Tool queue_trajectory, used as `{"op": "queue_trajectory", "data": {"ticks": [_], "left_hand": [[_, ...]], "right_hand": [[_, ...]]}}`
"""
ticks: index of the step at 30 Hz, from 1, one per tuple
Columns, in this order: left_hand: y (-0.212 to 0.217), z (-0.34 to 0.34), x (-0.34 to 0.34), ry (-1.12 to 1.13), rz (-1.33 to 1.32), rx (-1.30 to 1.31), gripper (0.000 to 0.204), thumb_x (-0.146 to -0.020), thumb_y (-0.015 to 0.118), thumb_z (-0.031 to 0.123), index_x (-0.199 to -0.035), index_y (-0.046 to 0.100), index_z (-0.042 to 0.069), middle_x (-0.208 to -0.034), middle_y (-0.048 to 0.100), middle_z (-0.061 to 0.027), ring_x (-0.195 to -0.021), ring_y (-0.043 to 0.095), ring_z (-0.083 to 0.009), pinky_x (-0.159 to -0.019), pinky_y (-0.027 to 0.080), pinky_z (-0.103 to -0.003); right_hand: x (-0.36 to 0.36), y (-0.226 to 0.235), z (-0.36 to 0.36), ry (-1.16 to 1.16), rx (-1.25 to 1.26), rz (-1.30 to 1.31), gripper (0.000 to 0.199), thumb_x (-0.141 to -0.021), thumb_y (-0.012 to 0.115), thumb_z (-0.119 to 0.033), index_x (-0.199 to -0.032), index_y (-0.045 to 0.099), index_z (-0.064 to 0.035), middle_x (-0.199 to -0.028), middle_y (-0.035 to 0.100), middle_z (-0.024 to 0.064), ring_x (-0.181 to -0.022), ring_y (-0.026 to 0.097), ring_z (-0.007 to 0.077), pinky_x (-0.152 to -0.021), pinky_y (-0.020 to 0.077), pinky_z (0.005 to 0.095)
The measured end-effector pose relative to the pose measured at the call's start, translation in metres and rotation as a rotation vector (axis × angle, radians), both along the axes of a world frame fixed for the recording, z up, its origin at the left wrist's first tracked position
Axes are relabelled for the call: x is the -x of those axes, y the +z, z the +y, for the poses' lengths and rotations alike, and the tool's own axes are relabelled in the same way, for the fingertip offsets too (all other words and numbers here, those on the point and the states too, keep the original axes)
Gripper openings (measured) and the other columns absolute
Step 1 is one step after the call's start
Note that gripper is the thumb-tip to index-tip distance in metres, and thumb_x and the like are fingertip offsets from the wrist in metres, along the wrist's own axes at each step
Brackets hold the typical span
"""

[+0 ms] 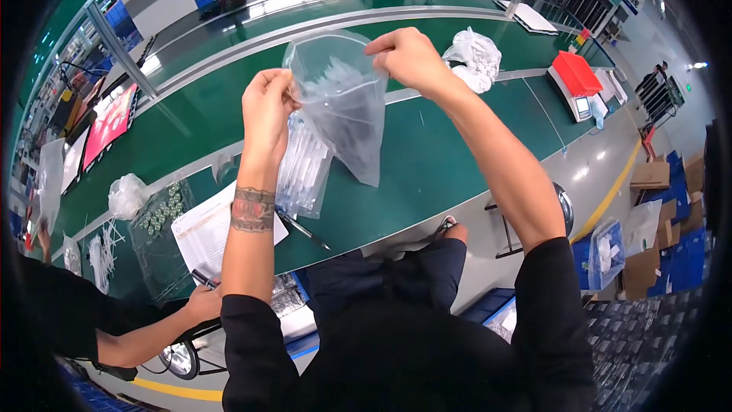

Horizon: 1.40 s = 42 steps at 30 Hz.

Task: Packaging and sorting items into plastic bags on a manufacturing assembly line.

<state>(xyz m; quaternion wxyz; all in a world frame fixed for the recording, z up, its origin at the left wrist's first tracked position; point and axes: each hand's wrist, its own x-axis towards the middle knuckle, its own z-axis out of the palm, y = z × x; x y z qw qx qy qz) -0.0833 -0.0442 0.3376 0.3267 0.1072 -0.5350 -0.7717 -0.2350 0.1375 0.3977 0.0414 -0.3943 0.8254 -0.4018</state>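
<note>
A clear plastic bag [351, 126] hangs over the green table, its mouth spread at the top. My left hand [268, 99] pinches the left side of its rim, and my right hand [410, 59] pinches the right side. Some whitish, see-through contents show inside the bag, too blurred to name. Just below my left hand, a pile of flat clear packets [303, 172] lies on the table. A black pen [305, 230] rests beside those packets. Partly behind my left forearm lies a printed paper sheet [202, 233].
A co-worker's hand [204, 304] holds a marker at the lower left. Small greenish parts [162, 210] lie on a plastic sheet, near white strips [103, 255]. A crumpled white bag [474, 57] and a scale with a red tray [573, 80] stand to the right.
</note>
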Motion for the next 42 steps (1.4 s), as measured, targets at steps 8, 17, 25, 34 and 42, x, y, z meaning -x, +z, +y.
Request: {"op": "queue_trajectory", "data": {"ticks": [8, 17, 25, 34, 42], "left_hand": [[0.003, -0.002, 0.016, 0.012, 0.094, -0.005, 0.014, -0.094, 0.057, 0.010, -0.099, 0.057, -0.003, -0.077, 0.057, -0.0034, -0.067, 0.053, -0.0115, -0.061, 0.043, -0.026], [0.038, 0.101, 0.121, -0.015, 0.056, 0.573, 0.017, -0.082, 0.065, 0.015, -0.085, 0.065, -0.001, -0.072, 0.067, -0.0132, -0.069, 0.065, -0.0198, -0.061, 0.051, -0.036], [-0.156, 0.231, 0.045, -0.749, -0.228, 0.602, 0.014, -0.091, 0.058, 0.016, -0.094, 0.059, 0.002, -0.084, 0.064, -0.0189, -0.079, 0.062, -0.0389, -0.069, 0.049, -0.044], [-0.167, 0.174, -0.044, -0.366, -0.283, 0.755, 0.017, -0.085, 0.066, 0.009, -0.100, 0.066, 0.000, -0.099, 0.062, -0.0157, -0.099, 0.059, -0.0343, -0.090, 0.046, -0.042], [-0.237, 0.154, -0.025, -0.098, -0.510, 1.236, 0.091, -0.081, 0.071, 0.045, -0.146, 0.031, -0.003, -0.155, 0.023, -0.0259, -0.142, 0.024, -0.0448, -0.114, 0.024, -0.055]], "right_hand": [[-0.001, -0.004, 0.010, 0.018, 0.225, -0.187, 0.046, -0.080, 0.061, -0.005, -0.126, 0.058, 0.0041, -0.084, 0.067, 0.0081, -0.074, 0.060, 0.0145, -0.065, 0.0478, 0.0281], [-0.033, -0.096, 0.133, -0.042, 0.639, -0.862, 0.053, -0.084, 0.060, -0.010, -0.133, 0.046, 0.0062, -0.111, 0.061, 0.0121, -0.101, 0.062, 0.0228, -0.094, 0.0494, 0.0380], [-0.138, -0.256, 0.154, -0.553, 0.815, -1.253, 0.035, -0.091, 0.061, -0.014, -0.123, 0.052, -0.0047, -0.112, 0.060, 0.0090, -0.105, 0.059, 0.0210, -0.095, 0.0488, 0.0373], [-0.199, -0.338, 0.104, -0.306, 0.483, -0.952, 0.033, -0.093, 0.058, -0.011, -0.124, 0.051, -0.0003, -0.119, 0.059, 0.0099, -0.113, 0.055, 0.0194, -0.096, 0.0449, 0.0341], [-0.193, -0.263, 0.145, 0.305, -0.074, -0.944, 0.033, -0.095, 0.062, -0.015, -0.121, 0.061, 0.0054, -0.104, 0.071, 0.0117, -0.099, 0.066, 0.0170, -0.090, 0.0500, 0.0302]]}}
